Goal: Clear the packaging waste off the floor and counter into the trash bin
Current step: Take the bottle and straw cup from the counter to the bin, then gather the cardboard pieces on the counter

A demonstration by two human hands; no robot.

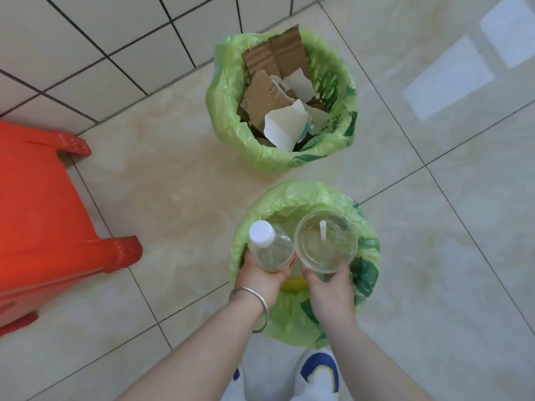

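My left hand (259, 280) grips a clear plastic bottle (270, 247) with a white cap, held upright. My right hand (330, 287) grips a clear plastic cup (325, 241) with a lid and a white straw. Both are held directly over the near trash bin (367, 256), which is lined with a green bag. A second green-lined bin (228, 102) stands farther away, filled with torn cardboard (266, 94) and white foam pieces (285, 124).
A red plastic stool (43, 204) stands at the left against the tiled wall (86, 39). My white and blue shoes (318, 374) are just behind the near bin. Glossy floor tiles (448, 198) stretch to the right.
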